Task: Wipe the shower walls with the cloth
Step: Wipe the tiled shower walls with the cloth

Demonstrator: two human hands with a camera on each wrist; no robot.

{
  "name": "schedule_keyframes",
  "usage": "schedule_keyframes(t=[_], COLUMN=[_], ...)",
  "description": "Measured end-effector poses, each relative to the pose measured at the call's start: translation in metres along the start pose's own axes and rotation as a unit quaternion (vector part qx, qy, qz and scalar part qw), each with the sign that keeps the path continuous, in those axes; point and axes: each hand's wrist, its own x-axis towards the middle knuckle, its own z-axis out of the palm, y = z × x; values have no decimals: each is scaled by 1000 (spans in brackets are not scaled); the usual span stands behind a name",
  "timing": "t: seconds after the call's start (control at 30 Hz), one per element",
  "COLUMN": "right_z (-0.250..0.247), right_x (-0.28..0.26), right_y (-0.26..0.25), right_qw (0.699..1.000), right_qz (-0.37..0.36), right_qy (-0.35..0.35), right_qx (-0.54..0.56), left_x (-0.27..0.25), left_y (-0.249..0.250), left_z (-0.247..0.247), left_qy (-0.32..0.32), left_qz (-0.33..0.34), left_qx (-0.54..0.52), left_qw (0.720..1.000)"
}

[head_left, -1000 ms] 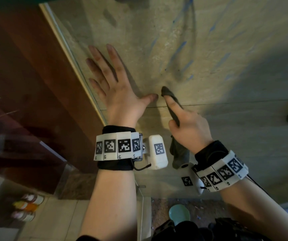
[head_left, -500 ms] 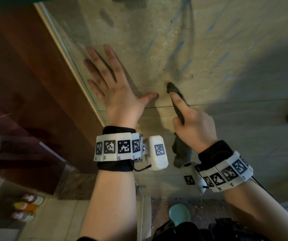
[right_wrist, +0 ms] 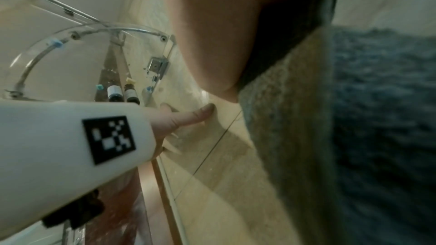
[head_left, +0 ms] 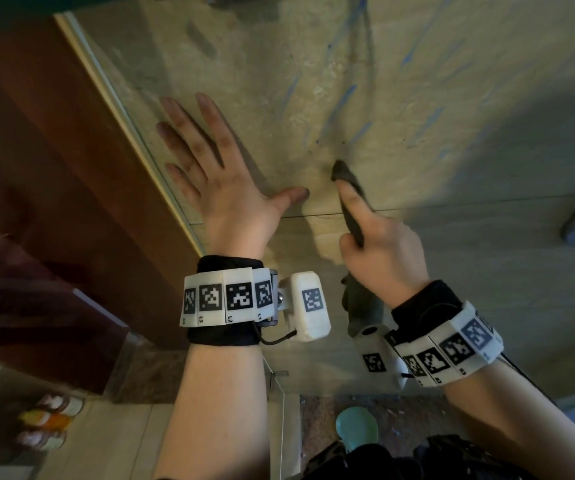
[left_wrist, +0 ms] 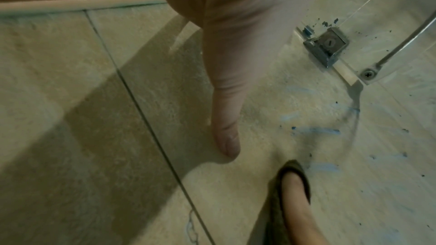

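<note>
Dim, warm light; hard shadows on the wall; edges blurred and bent.

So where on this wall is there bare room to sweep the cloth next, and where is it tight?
Open tile lies above and to the right of the cloth, carrying only blue streaks. The tile below the grout line, right of the right hand, is bare too. Leftward is tight: the left hand lies flat there, thumb near the cloth, with the wall's edge strip just beyond.

Left hand's thumb rests on the tiled wall; a cloth-wrapped finger presses just beside.
</note>
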Motion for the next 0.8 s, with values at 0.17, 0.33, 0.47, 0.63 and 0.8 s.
schedule_keyframes(t=[0.17,0.33,0.47,0.63,0.8], right_z=[-8,-11,-6,-4,-12], right_x=[2,4,3,5,12], right_y=[7,10,4,-1,7], right_qw=[998,990,998,997,987], right_qz=[17,39,3,-53,-91], right_qy=[51,135,61,-16,118], right_qx=[-44,12,29,-52,-61], left_x=[0,0,0,0,0], left_y=[0,1,0,0,0], left_z=[0,0,1,0,0], left_qy=[2,-1,-3,-3,-6], left_qz=[1,0,-2,-4,-5], left_qx=[1,3,5,5,-4], left_qw=[1000,1000,1000,1000,1000])
